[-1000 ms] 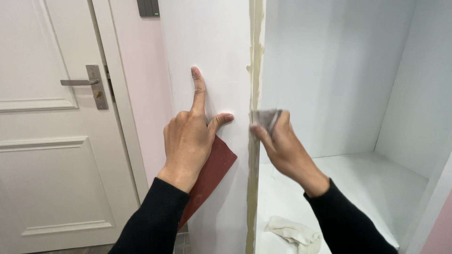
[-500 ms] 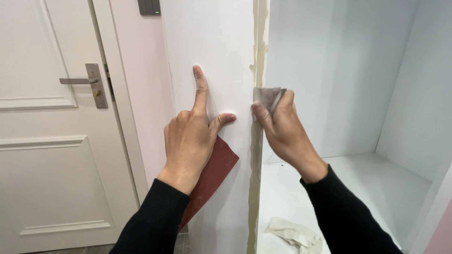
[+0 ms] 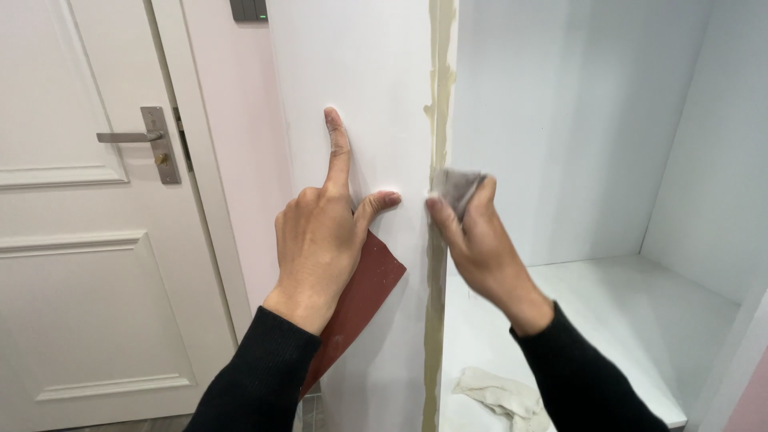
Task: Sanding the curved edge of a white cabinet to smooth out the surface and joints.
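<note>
My left hand (image 3: 320,240) rests flat against the white side panel (image 3: 352,80) of a cabinet, index finger pointing up, and pins a reddish-brown sheet of sandpaper (image 3: 364,292) under the palm. My right hand (image 3: 476,240) pinches a small grey piece of sandpaper (image 3: 458,188) and presses it against the panel's front edge (image 3: 438,96), which is coated with a beige filler strip running top to bottom. Both arms wear black sleeves.
A white door (image 3: 72,240) with a metal lever handle (image 3: 128,138) stands at the left. Inside the white cabinet, a shelf (image 3: 624,320) holds a crumpled pale rag (image 3: 500,396). A dark wall switch (image 3: 250,8) sits at the top.
My right hand has slid upward along the filler-coated edge with the grey sandpaper. The left hand has stayed in place on the panel.
</note>
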